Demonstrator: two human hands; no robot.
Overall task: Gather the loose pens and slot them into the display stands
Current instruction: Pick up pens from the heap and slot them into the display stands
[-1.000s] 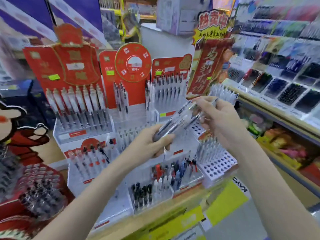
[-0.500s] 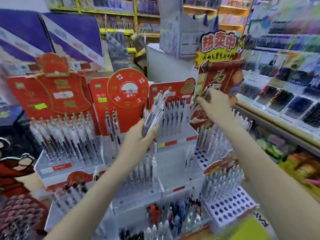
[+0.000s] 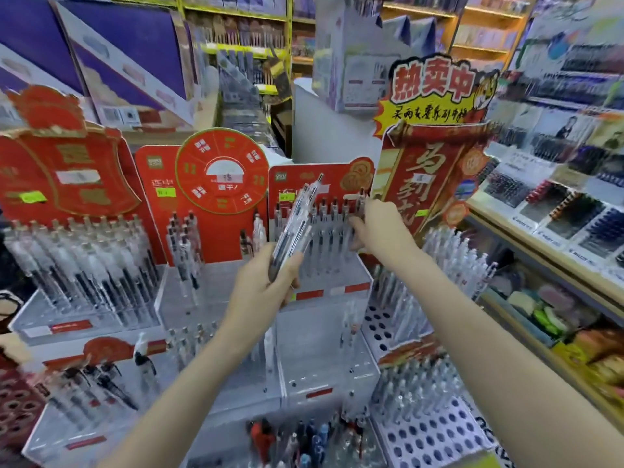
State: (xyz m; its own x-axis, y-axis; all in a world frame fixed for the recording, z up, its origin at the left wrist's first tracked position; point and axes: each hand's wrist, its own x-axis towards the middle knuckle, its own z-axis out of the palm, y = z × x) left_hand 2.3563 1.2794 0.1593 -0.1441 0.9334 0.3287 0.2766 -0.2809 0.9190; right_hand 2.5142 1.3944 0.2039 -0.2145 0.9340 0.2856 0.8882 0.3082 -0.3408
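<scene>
Left hand (image 3: pixel 261 288) grips a bundle of clear pens (image 3: pixel 294 228), tips tilted up and far-right, mid-scene. Right hand (image 3: pixel 378 228) farther right, fingers curled pinching one pen (image 3: pixel 360 202) at the far display stand (image 3: pixel 332 282), right end of its filled row.

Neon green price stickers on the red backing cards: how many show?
3: one price sticker on the far-left card, one under the wheel card's logo, one on the middle card behind the pen bundle. Others may be hidden.
</scene>
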